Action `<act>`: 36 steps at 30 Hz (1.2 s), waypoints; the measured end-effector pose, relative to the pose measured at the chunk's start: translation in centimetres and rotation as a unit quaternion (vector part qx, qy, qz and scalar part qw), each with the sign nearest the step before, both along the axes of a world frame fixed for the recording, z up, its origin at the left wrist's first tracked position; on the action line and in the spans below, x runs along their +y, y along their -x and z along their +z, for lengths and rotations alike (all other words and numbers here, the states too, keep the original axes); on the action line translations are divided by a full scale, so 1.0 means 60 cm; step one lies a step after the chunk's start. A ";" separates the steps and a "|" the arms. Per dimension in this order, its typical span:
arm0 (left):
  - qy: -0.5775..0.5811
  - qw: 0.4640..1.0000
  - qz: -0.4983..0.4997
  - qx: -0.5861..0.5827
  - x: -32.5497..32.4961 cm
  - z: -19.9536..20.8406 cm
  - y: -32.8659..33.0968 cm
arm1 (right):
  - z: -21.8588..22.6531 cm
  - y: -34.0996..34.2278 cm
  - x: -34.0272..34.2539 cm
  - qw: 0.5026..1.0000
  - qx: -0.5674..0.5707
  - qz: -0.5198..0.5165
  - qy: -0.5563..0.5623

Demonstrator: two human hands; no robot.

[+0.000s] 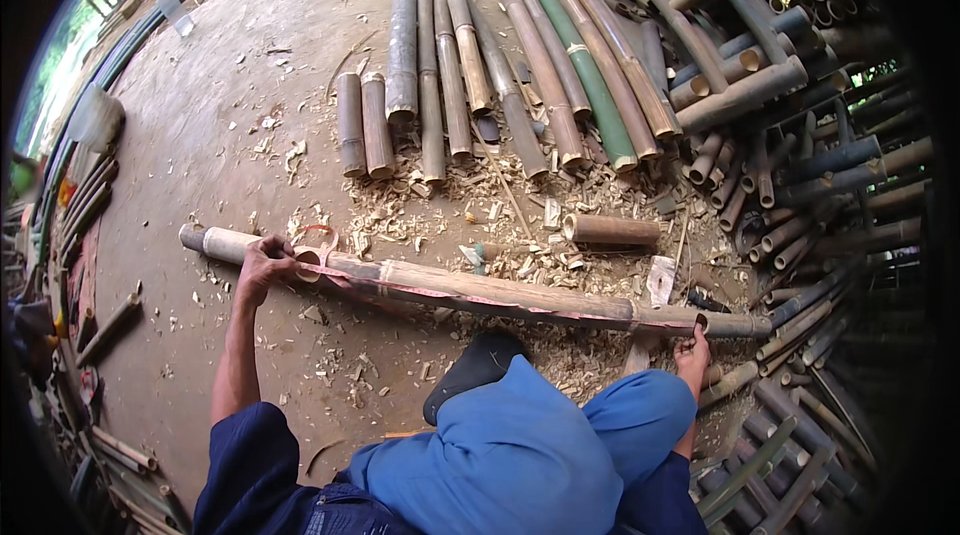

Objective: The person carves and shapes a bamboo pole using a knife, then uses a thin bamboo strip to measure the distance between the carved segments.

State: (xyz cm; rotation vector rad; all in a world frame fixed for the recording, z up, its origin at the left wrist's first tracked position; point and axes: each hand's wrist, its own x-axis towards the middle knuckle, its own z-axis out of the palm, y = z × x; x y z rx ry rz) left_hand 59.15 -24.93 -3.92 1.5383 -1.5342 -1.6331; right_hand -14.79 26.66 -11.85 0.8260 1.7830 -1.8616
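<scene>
A long brown bamboo pole [470, 290] lies flat on the dirt floor [190, 135], and the left hand [264, 265] is closed around it near one end, likely to keep it from rolling. A pink tape [318, 250] loops just past those fingers and seems to run along the pole. The right hand [692, 350] pinches the pole near its far end, though I cannot tell how tightly, with wood chips [450, 210] scattered just beyond the fingers.
</scene>
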 end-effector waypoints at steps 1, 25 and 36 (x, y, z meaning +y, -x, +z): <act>-0.016 1.000 0.006 0.015 0.004 0.011 0.036 | 0.006 0.016 0.032 1.000 0.012 -0.008 0.007; -0.029 0.999 0.027 0.008 0.006 -0.010 0.004 | 0.017 0.008 0.005 1.000 0.012 -0.004 -0.008; 0.000 1.000 0.022 0.010 0.020 -0.023 0.020 | 0.005 0.045 0.030 0.999 0.009 -0.003 -0.048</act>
